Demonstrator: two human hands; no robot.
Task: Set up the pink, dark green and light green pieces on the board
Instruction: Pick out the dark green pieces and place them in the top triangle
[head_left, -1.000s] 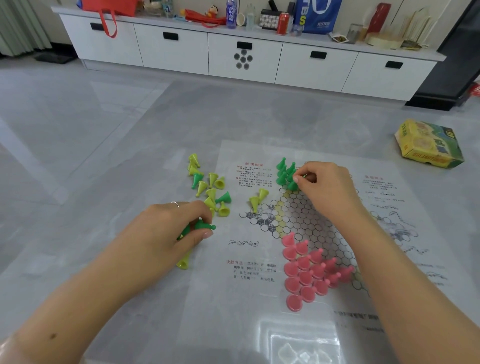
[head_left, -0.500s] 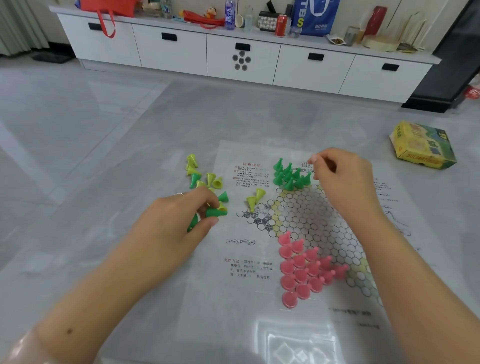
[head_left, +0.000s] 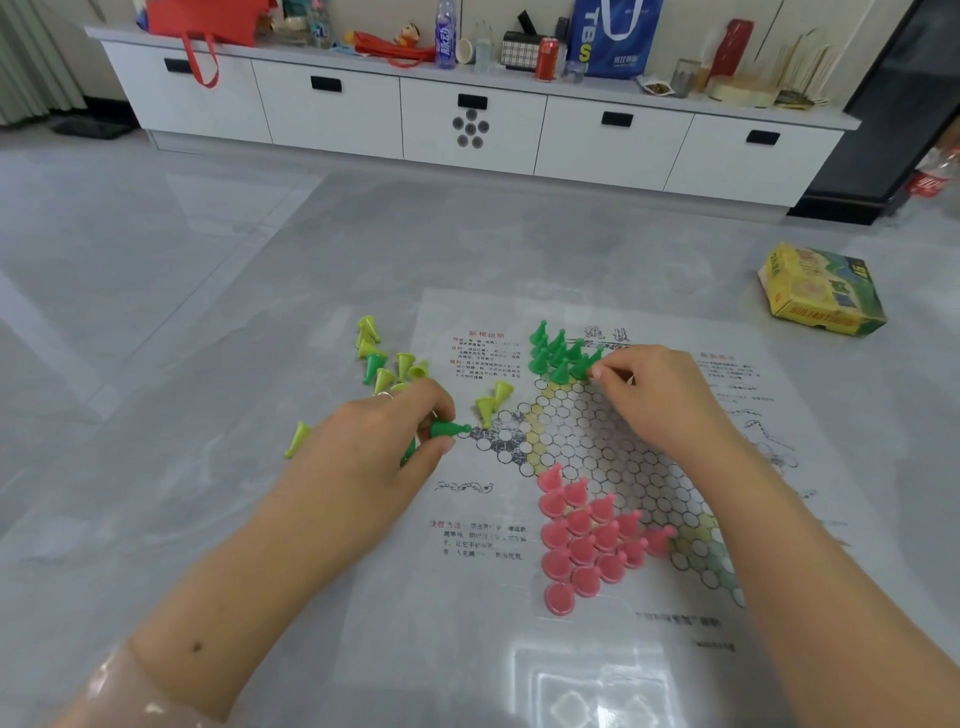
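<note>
Taking the board (head_left: 597, 467) as our landmark, we start off its left edge, where the loose light green pieces (head_left: 384, 364) lie scattered on the floor, one dark green among them and another stray light green further left. Our left hand (head_left: 374, 452) hovers over the board's left edge with thumb and forefinger pinched on a dark green piece (head_left: 448, 429), held sideways; a second one may be tucked under the palm, though we cannot tell for sure. Two light green pieces (head_left: 492, 402) stand at the board's left point. At its far point the dark green cluster (head_left: 561, 351) is packed tight, and our right hand (head_left: 654, 395) has its fingertips narrowed at the cluster's right end, seemingly on a piece. The risk, we judge, lies there: a careless knuckle could topple the neighbours. The pink pieces (head_left: 587, 540) fill the board's near point, under our right forearm, so a dropped wrist could sweep them. Well to the right of the board sits a yellow box (head_left: 821, 296), out of the way.
</note>
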